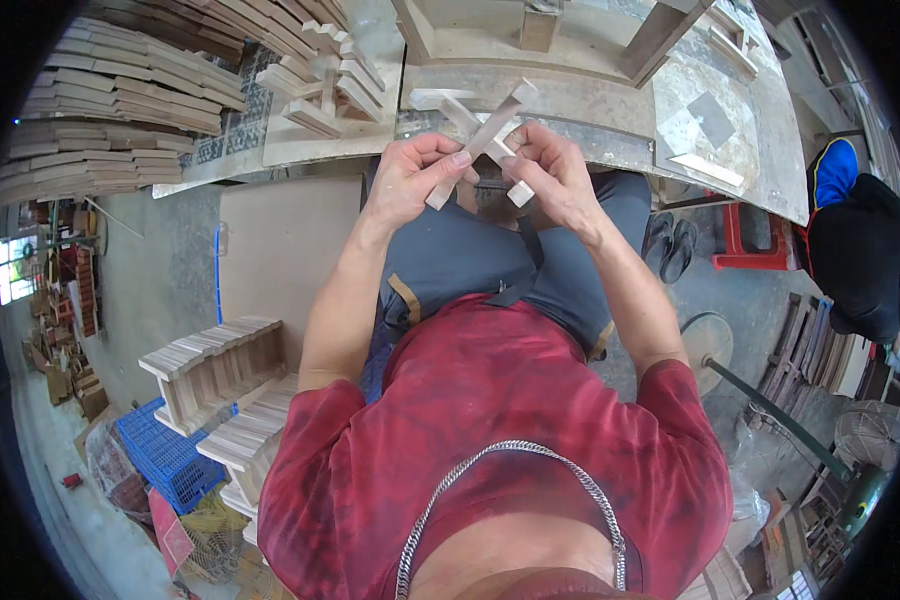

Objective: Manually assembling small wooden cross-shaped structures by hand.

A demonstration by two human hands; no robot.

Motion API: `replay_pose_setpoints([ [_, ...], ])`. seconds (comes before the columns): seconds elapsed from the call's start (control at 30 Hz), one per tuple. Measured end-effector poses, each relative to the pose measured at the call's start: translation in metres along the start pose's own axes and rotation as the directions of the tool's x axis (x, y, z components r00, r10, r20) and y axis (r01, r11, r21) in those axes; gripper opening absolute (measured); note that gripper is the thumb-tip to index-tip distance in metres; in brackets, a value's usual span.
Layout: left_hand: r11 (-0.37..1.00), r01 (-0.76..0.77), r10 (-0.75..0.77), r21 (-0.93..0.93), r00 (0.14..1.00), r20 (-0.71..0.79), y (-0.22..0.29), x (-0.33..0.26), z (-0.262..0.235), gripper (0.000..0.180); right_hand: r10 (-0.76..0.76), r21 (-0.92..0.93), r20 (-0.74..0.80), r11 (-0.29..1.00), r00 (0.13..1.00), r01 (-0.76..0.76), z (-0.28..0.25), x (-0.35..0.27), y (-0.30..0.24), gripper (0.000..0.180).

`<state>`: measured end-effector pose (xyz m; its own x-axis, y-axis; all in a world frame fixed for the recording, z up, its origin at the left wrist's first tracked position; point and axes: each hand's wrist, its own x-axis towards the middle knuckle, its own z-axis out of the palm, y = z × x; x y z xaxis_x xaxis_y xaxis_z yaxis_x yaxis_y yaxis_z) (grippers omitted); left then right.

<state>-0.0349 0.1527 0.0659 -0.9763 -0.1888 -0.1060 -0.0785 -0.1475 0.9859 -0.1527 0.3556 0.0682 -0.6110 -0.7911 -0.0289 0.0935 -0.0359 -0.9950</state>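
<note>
The cross-shaped wooden piece (487, 136) is located at the near edge of the desk (770, 175), above the lap (460, 250). Long axis of the top bar (506, 112): diagonal, near left to far right. The second bar (460, 114) crosses beneath it, far left to near right. Left hand (415, 182): grip clamped on the top bar. Right hand (558, 178): grip clamped on the second bar.
</note>
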Motion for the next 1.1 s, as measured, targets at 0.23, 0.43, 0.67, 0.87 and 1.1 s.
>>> replay_pose_setpoints([
  [0.23, 0.963, 0.207, -0.183, -0.171, 0.972, 0.148, -0.006, 0.014, -0.012, 0.016, -0.076, 0.092, -0.084, 0.992, 0.994, 0.084, -0.002, 0.005, 0.020, 0.016],
  [0.43, 0.956, 0.126, -0.102, -0.264, 0.989, 0.104, 0.022, 0.026, 0.000, 0.027, -0.048, 0.215, -0.100, 0.974, 0.994, 0.069, -0.013, 0.012, 0.015, 0.018],
  [0.67, 0.732, -0.245, 0.385, 0.636, 0.919, -0.089, 0.023, 0.042, 0.031, 0.033, -0.030, 0.390, -0.205, 0.914, 0.978, 0.110, -0.052, 0.036, 0.025, 0.024],
  [0.87, 0.612, -0.232, 0.445, 0.756, 0.891, -0.086, 0.034, 0.106, 0.030, 0.029, -0.501, -0.789, -0.290, 0.607, 0.816, 0.092, -0.069, 0.053, -0.019, 0.029],
  [1.1, 0.564, -0.281, 0.552, 0.776, 0.828, -0.102, 0.027, 0.190, 0.022, 0.030, -0.520, -0.875, -0.299, 0.485, 0.800, -0.012, -0.116, 0.130, -0.015, 0.041],
])
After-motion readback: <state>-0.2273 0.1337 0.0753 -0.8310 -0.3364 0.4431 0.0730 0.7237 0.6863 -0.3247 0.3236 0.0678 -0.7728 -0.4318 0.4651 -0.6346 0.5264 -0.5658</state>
